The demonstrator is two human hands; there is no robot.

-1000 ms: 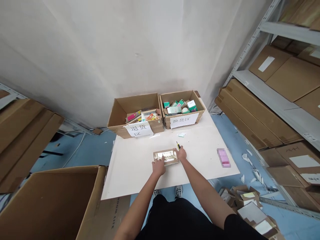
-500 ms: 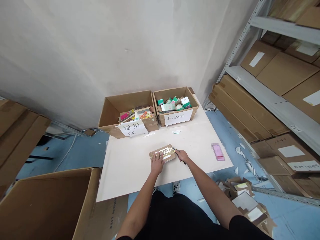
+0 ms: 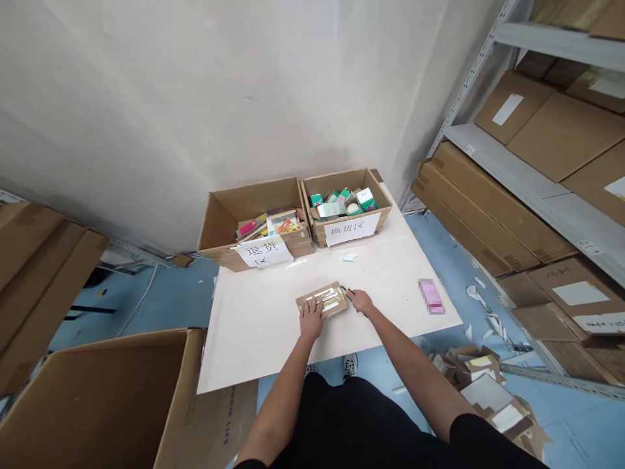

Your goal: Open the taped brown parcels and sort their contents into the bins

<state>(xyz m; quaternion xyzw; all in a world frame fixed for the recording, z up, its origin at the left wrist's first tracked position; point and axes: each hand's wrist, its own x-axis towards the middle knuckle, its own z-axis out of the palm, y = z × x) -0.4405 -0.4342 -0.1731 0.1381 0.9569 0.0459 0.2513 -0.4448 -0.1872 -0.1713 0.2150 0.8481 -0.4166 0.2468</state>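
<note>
Left hand (image 3: 311, 320) lay spread on an oblong, glossy-taped cardboard box (image 3: 328, 297); right hand (image 3: 362, 301) gripped a slim knife (image 3: 347, 290) at the box's end

Taped parcel (image 3: 329, 295) under left grip (image 3: 311, 319)

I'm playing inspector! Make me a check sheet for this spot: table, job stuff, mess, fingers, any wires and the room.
Surface: white tabletop
Job's things: taped cardboard box; yellow-and-black cutter at its right end
Clutter: small scraps on the tabletop; cardboard pile at right
Fingers: left fingers rest on the box; right fingers hold the cutter
Cables: apparently one pale cord at left
Surroundings: two open cartons holding goods; loaded shelving at right
</note>
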